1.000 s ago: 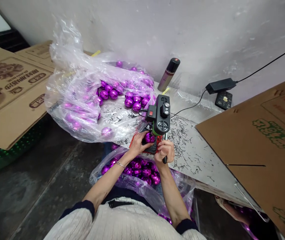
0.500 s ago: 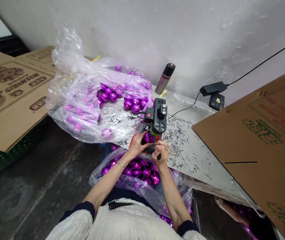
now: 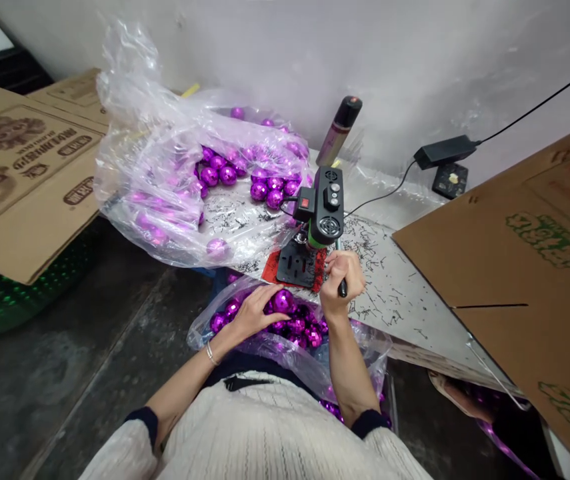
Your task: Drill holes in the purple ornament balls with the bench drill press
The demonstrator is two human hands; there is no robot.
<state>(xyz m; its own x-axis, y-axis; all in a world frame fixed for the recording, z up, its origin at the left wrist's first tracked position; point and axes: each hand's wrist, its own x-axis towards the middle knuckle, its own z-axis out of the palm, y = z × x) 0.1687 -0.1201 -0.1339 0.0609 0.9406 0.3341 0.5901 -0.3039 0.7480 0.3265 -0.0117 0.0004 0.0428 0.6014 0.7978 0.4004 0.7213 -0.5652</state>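
Note:
Above the open plastic bag of purple balls (image 3: pixel 309 337), my left hand (image 3: pixel 252 315) has its fingers and thumb around a shiny purple mirror ball (image 3: pixel 283 301). My right hand (image 3: pixel 342 277) is closed on the black-tipped lever (image 3: pixel 343 288) of a small bench drill press (image 3: pixel 328 207). The press's slotted black base plate (image 3: pixel 295 267) carries no ball and rests on a red mat (image 3: pixel 271 268). The drill's tip is hidden beneath its housing.
A clear plastic bag (image 3: pixel 149 167) with more purple balls lies behind the press. Dark shavings litter the tabletop (image 3: pixel 389 287). A spray can (image 3: pixel 339 130) and power adapter (image 3: pixel 445 151) are near the wall. Cardboard boxes (image 3: pixel 505 267) flank the table.
My left hand has moved from the press down to the bag in front, taking the ball off the base plate. My right hand has stayed on the lever, which has swung slightly.

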